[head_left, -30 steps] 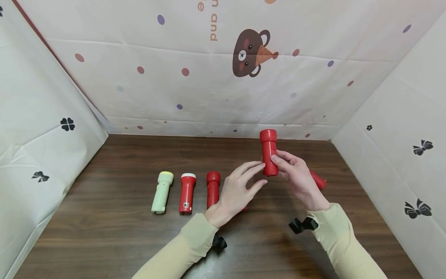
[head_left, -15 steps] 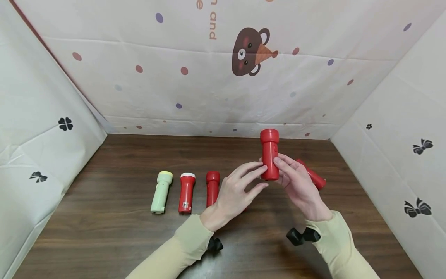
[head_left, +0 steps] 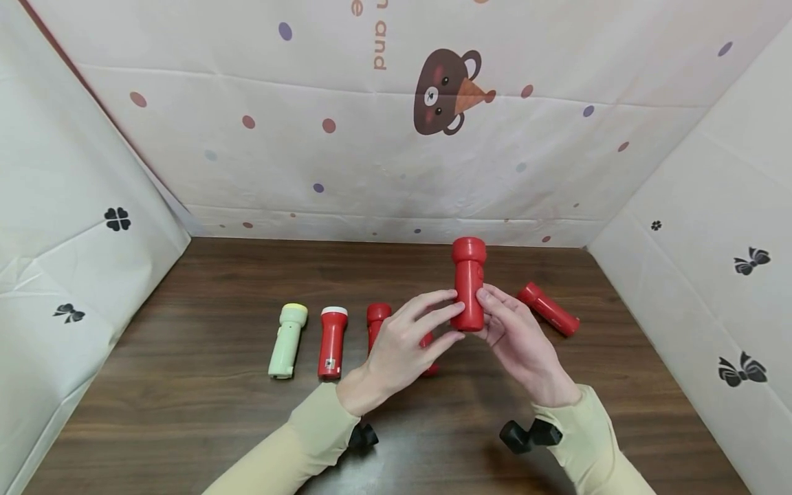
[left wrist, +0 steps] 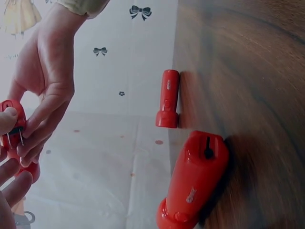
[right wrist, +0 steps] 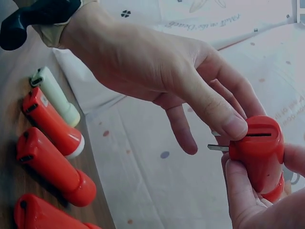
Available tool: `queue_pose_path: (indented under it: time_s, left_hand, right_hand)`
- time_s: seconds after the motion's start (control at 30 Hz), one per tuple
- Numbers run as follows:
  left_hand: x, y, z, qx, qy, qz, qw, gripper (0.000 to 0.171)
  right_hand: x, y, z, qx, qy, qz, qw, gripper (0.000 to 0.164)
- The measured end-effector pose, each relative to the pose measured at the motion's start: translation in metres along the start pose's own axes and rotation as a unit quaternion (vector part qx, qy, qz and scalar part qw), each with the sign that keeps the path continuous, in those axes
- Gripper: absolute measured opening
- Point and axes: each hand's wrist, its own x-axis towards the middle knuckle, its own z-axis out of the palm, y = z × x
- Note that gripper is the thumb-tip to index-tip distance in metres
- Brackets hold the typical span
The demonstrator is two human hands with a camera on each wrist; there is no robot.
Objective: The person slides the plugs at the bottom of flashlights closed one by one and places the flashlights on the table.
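Upright between both hands is a red flashlight (head_left: 468, 292), lifted off the table with its wide head up. My right hand (head_left: 522, 344) grips its lower body from the right, thumb along the side. From the left, my left hand (head_left: 396, 350) pinches it near the base; the right wrist view shows the left thumb (right wrist: 234, 127) pressed on the bottom end. Metal plug prongs (right wrist: 218, 147) stick out of that end beside the thumb. Behind the left hand, two more red flashlights are partly hidden, one left (head_left: 377, 316) and one right (head_left: 429, 370).
A pale green flashlight (head_left: 287, 342) and a red flashlight with a white rim (head_left: 333, 344) lie in line at the left. Another red flashlight (head_left: 549, 309) lies slanted at the right. Patterned sheets (head_left: 371, 158) wall in the dark wooden table (head_left: 185, 412).
Both hands have drawn the held flashlight slightly nearer and leftward. The left hand has moved left, and the flashlight lying at the right has come into full view.
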Motion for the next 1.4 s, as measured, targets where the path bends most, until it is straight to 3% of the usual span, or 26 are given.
queue_pose_path:
  time_s: [0.17,0.33,0.93,1.4]
  left_hand:
    - [-0.003,0.000,-0.011,-0.001,-0.026,0.011,0.9996,0.050]
    - [-0.007,-0.002,-0.019,-0.004,-0.046,0.020,0.9988,0.050]
    - [-0.013,-0.011,-0.032,-0.052,-0.074,0.039,0.9952,0.061]
    - [-0.017,-0.013,-0.037,-0.031,-0.089,0.060,0.9937,0.062]
  right_hand:
    - [-0.001,0.004,0.002,0.010,-0.034,0.007,0.999,0.025]
    - [-0.001,0.007,0.002,0.000,-0.039,0.022,0.999,0.023]
    - [-0.001,0.016,-0.001,0.043,-0.128,0.042,0.990,0.030]
    - [-0.001,0.017,-0.004,-0.002,-0.151,0.046,0.987,0.030]
